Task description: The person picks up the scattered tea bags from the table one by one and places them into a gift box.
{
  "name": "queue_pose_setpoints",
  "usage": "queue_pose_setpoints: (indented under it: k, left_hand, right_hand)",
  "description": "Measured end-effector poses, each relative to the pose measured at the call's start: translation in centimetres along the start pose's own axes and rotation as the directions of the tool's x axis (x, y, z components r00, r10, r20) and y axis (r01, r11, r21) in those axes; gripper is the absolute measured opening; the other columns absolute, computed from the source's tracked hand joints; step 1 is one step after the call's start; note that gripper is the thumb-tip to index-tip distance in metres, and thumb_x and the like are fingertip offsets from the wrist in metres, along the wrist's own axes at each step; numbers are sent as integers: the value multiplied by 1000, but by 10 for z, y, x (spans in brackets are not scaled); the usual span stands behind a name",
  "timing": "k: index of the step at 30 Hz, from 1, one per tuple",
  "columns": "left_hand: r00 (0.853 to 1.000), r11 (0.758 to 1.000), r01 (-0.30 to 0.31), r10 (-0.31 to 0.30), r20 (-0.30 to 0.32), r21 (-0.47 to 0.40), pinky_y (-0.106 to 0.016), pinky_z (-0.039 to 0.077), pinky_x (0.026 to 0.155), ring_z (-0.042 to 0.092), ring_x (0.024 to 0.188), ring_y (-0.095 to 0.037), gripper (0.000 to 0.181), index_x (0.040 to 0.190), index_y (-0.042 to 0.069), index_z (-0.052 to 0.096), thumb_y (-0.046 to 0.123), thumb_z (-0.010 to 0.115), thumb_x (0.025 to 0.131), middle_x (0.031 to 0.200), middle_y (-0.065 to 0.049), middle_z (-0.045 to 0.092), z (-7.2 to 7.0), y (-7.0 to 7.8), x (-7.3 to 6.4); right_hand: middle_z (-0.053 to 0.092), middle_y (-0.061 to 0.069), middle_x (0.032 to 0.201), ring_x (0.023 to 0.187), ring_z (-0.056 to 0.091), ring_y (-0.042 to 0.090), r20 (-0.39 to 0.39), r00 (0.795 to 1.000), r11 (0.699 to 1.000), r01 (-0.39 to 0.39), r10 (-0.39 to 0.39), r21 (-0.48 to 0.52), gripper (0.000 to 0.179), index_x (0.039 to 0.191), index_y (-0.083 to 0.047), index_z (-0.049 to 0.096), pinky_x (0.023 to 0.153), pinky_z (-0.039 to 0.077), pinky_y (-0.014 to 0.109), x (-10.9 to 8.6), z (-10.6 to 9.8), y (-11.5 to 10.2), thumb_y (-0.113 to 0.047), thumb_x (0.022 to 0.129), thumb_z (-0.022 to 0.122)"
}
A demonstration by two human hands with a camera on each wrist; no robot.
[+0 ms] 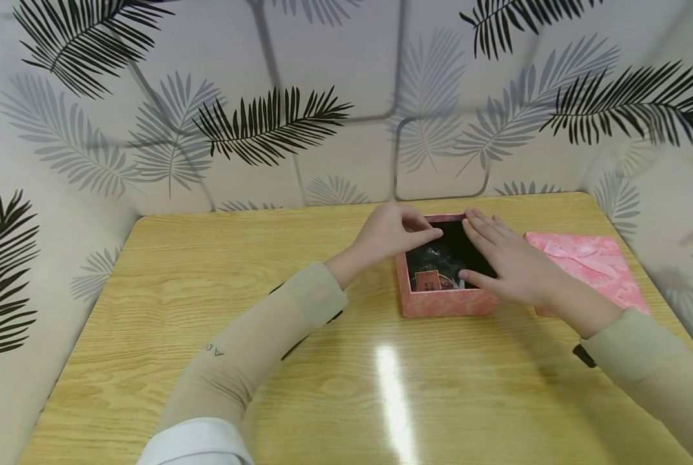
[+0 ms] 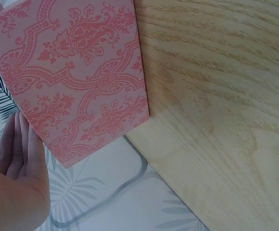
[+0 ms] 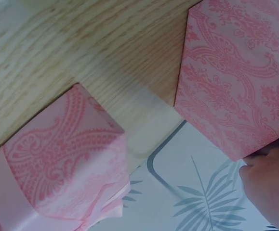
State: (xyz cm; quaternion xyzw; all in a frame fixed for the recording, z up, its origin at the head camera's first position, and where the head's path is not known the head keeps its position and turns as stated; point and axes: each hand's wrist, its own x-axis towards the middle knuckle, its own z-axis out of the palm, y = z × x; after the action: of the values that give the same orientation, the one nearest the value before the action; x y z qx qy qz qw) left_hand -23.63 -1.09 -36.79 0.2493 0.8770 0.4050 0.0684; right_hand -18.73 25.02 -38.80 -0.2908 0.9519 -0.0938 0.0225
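A pink patterned box (image 1: 451,305) stands lidless on the table, its inside black. In it lies a clear plastic-wrapped item with a red label (image 1: 427,281); its kind is not clear. My left hand (image 1: 387,230) reaches over the box's left rim, thumb stretched out and fingers partly hidden inside. The left wrist view shows the hand (image 2: 21,178) beside the patterned box wall (image 2: 76,72). My right hand (image 1: 511,265) lies across the right rim with straight fingers, thumb over the black interior.
Right of the box, partly behind my right forearm, lies the pink lid (image 1: 596,265) with a ribbon bow. The wooden table (image 1: 236,258) meets a leaf-patterned wall covering (image 1: 352,155) at the back. Light glares off the tabletop in front of the box.
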Motion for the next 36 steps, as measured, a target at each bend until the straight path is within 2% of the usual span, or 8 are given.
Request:
queue_pose_setpoints:
  k: [5,11,16,23,29,31,36]
  left_hand:
    - [1000,1000,8,-8,-21,-23,-18,56,79,73,92,-14,28,105,13,84,38,74,100,105,-2,82,-1,0,-1]
    - [999,988,-32,32,-5,-151,-19,58,75,78,89,-26,26,107,6,82,29,72,103,99,-8,81,-5,-5,-3]
    - [1000,978,-13,13,-3,-207,-20,60,77,78,92,-25,22,108,4,81,23,71,104,101,-11,81,-15,-11,-9]
    - [997,979,70,-71,0,-190,-27,62,75,78,94,-30,24,108,3,81,23,69,105,101,-15,81,-38,-27,-22]
    - [993,974,107,-113,-18,-199,-32,65,83,78,96,-33,24,111,1,80,20,68,105,105,-22,80,-64,-41,-40]
    - [992,972,116,-125,-28,-204,-32,65,84,78,94,-32,25,112,-1,80,20,68,106,106,-23,79,-72,-46,-46]
    - [988,971,135,-147,-49,-198,-32,65,85,76,85,-16,26,115,-2,78,21,67,106,109,-24,78,-92,-59,-63]
  right_hand:
    - [19,28,175,164,17,45,-18,1000,1000,22,-22,17,90,165,7,24,135,15,58,1,0,-3,-45,104,65]
    - [20,27,175,164,17,44,-34,999,999,29,-28,24,90,166,7,24,135,15,56,3,0,-4,-45,105,65]
    - [19,27,175,164,18,45,-35,999,999,35,-34,17,90,166,6,24,135,15,56,6,-1,-5,-46,104,65]
    - [16,27,176,164,15,46,-23,999,999,46,-46,21,90,166,7,22,137,7,51,7,2,-4,-42,105,65]
    - [15,27,176,164,15,46,-20,999,998,46,-45,44,88,166,7,22,135,14,57,6,3,-3,-40,105,65]
    - [15,27,176,164,14,46,-18,999,998,45,-44,47,88,166,7,22,135,16,58,7,3,-3,-40,105,65]
    - [14,27,176,164,14,46,-18,999,998,48,-47,44,87,166,7,21,134,17,58,7,3,-2,-40,106,64]
